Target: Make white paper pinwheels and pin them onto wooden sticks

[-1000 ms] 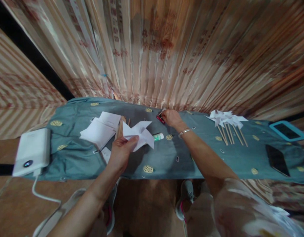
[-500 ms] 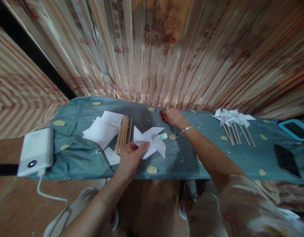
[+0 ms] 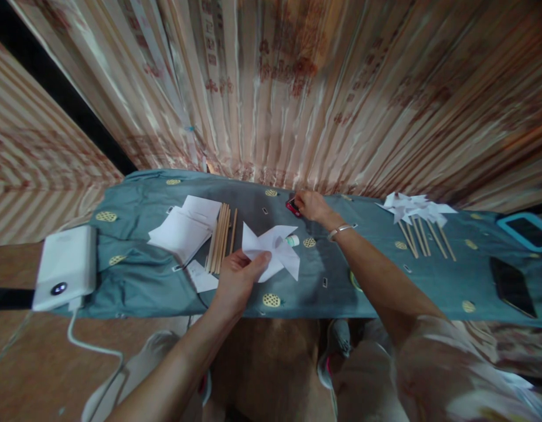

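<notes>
My left hand (image 3: 238,280) pinches a folded white paper pinwheel (image 3: 273,249) above the teal cloth of the table (image 3: 332,281). My right hand (image 3: 312,206) reaches to the table's far edge, its fingers closed at a small red object (image 3: 292,206). A glue stick (image 3: 292,240) with a green body lies just behind the pinwheel. Left of it lie a bundle of wooden sticks (image 3: 220,237) and a stack of white paper squares (image 3: 185,228).
Several finished pinwheels on sticks (image 3: 418,220) lie at the right. A dark phone (image 3: 512,287) and a teal-cased device (image 3: 525,230) sit at the far right. A white box (image 3: 66,266) with a cable sits at the left end. A striped curtain hangs behind.
The left hand carried the pinwheel slightly right and nearer. The right hand stayed at the small red object by the far edge.
</notes>
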`<state>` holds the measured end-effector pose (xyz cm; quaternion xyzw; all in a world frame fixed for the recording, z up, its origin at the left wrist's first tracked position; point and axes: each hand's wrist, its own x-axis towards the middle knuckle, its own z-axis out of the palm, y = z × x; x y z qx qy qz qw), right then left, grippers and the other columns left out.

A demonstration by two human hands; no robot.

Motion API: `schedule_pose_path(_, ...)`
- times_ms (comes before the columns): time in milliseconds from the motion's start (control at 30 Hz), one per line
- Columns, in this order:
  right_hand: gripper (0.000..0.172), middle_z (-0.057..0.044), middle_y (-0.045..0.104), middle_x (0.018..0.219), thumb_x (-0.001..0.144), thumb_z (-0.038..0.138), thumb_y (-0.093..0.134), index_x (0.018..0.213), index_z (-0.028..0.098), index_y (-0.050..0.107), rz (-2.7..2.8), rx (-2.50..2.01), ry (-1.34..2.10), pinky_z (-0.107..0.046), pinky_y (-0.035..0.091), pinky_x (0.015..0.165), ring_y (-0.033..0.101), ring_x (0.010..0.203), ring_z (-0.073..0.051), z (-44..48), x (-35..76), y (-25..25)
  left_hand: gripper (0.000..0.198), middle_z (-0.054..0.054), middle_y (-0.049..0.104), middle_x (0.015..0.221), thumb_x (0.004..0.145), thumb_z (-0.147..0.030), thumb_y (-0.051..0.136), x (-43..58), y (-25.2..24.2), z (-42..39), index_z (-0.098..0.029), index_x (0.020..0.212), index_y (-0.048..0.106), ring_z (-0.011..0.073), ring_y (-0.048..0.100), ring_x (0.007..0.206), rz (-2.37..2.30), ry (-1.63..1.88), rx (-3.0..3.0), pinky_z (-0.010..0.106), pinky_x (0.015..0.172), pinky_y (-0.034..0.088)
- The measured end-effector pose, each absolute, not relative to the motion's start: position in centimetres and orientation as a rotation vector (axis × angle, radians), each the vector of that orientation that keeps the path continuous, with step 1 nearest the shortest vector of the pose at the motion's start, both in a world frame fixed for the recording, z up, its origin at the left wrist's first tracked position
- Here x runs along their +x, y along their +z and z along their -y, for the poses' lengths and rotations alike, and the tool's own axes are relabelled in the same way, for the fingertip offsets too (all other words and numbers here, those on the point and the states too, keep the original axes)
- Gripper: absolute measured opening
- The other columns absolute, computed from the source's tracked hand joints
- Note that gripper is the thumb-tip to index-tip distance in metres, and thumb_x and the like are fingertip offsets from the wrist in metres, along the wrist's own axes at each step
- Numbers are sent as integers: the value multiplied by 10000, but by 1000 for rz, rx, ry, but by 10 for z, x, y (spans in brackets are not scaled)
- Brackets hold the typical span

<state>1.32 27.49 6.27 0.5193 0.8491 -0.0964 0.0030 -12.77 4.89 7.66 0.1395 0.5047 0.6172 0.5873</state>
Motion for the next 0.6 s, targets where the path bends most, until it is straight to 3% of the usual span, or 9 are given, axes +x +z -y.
schedule_pose_path(233, 131, -119, 740, 886, 837, 167, 549, 775, 136, 661, -2744, 1899, -906, -302, 477, 814, 661, 884, -213, -287, 24, 54, 321, 43, 738, 661, 436, -323, 892, -127, 78, -49, -139, 654, 743, 121, 617, 571, -1163, 1435, 298, 221, 585, 479)
schedule_pose_path(433, 218, -17, 680, 666, 750, 375, 664, 646, 201, 582, -2591, 2032, -1808, -221, 490, 580, 593, 583, -106, -258, 42, 55, 333, 35, 731, 653, 426, -314, 888, -124, 81, -52, -127, 653, 733, 119, 609, 564, -1162, 1459, 287, 232, 596, 482)
schedule_pose_path(567, 263, 15, 668, 666, 646, 446, 744, 651, 220, 608, -2392, 1974, -2300, -194, 488, 545, 564, 551, -76, -203, 63, 60, 296, 28, 729, 676, 446, -295, 863, -118, 80, -53, -138, 657, 728, 122, 609, 584, -1171, 1472, 315, 244, 615, 481)
schedule_pose_path(600, 248, 22, 670, 675, 603, 395, 795, 662, 219, 632, -2204, 1948, -2602, -181, 488, 555, 566, 562, -68, -188, 68, 61, 283, 23, 723, 668, 458, -293, 855, -116, 80, -53, -139, 657, 726, 116, 600, 578, -1178, 1472, 328, 240, 613, 476)
